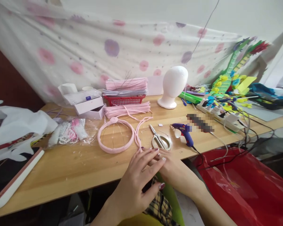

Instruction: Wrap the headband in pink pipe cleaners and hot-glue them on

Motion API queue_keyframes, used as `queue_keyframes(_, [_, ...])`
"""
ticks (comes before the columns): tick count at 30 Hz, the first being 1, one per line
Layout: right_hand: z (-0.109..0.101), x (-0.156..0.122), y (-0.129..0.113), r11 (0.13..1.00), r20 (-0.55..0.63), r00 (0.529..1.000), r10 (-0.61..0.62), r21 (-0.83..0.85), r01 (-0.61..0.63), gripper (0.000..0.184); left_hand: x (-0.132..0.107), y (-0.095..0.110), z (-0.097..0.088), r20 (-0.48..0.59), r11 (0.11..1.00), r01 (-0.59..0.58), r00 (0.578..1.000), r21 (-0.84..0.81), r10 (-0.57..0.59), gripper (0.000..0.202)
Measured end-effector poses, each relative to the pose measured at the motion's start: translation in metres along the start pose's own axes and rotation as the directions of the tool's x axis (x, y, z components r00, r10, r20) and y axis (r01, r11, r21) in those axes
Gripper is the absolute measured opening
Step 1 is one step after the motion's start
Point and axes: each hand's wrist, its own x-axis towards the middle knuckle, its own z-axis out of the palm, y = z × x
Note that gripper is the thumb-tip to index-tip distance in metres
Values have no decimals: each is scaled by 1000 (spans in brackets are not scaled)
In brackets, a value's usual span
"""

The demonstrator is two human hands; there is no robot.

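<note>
Grip: left hand (138, 174) lies across the right hand (171, 164), its fingers loosely spread; cannot tell whether the right holds anything.
Pink ring (114, 150): flat on the wooden table (85, 169), beyond the hands, left of scissors (158, 136).
Red basket (124, 100): pink bundle (126, 84) and grey bundle (124, 93) stacked on top.
Clear bag (91, 132): white bead strings (67, 134) inside.

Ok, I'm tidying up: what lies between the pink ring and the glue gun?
In the head view, mainly a looped pink strip and the scissors.
</note>
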Motion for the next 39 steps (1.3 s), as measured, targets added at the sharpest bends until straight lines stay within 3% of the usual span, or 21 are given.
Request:
queue_keyframes(2, [5,-1,6,994,42,994,102,41,-104,51,-12,-9,-8,-79,999,33,996,7,-32,36])
queue_keyframes(4, [11,1,13,971,9,973,231,63,-231,57,-22,-22,-20,-253,982,189,951,22,-177,20])
queue_keyframes(5, [15,3,17,951,-43,952,303,78,-299,50,-27,-29,-26,-363,949,315,888,32,-282,15])
queue_keyframes(7, [22,12,23,900,-166,886,432,143,-412,28,-32,-42,-38,-563,815,580,677,11,-474,8])
queue_keyframes(8, [26,18,25,875,-217,849,481,178,-450,26,-32,-48,-43,-611,767,642,604,-8,-512,10])
queue_keyframes(9, [31,25,26,854,-258,815,519,206,-479,29,-32,-53,-47,-640,743,669,567,-10,-520,13])
queue_keyframes(11, [41,43,28,831,-301,775,556,208,-515,31,-29,-61,-51,-650,749,661,589,45,-480,18])
queue_keyframes(14, [57,69,31,827,-306,772,558,126,-548,25,-29,-70,-53,-634,759,640,639,123,-436,23])
queue_keyframes(17, [68,84,36,829,-279,784,555,111,-548,22,-38,-73,-54,-629,741,664,620,101,-469,23])
queue_keyframes(20, [65,82,44,816,-269,772,576,142,-560,24,-49,-72,-56,-645,721,688,587,79,-489,17])
queue_keyframes(22, [57,72,49,792,-278,742,610,172,-586,27,-53,-70,-57,-674,699,713,541,51,-503,15])
queue_keyframes(25, [43,47,54,740,-316,672,670,368,-564,30,-52,-68,-54,-679,626,774,409,-97,-610,21])
queue_keyframes(27, [38,32,55,629,-309,610,730,651,-424,30,-49,-68,-49,-600,545,793,303,-272,-741,29])
queue_keyframes(29, [39,23,56,516,-271,579,769,797,-313,35,-45,-66,-44,-461,443,767,217,-465,-861,36])
queue_keyframes(32, [45,28,50,529,-246,622,743,786,-321,38,-39,-63,-42,-261,274,639,117,-719,-958,39])
queue_keyframes(35, [43,45,38,611,-253,681,688,708,-355,36,-37,-63,-46,-120,150,511,92,-847,-988,36])
queue_keyframes(37, [37,55,29,663,-261,718,645,658,-357,37,-38,-63,-51,-150,170,500,80,-849,-985,34])
queue_keyframes(39, [29,60,19,702,-237,777,583,629,-335,41,-39,-62,-55,-302,306,537,99,-786,-948,38])
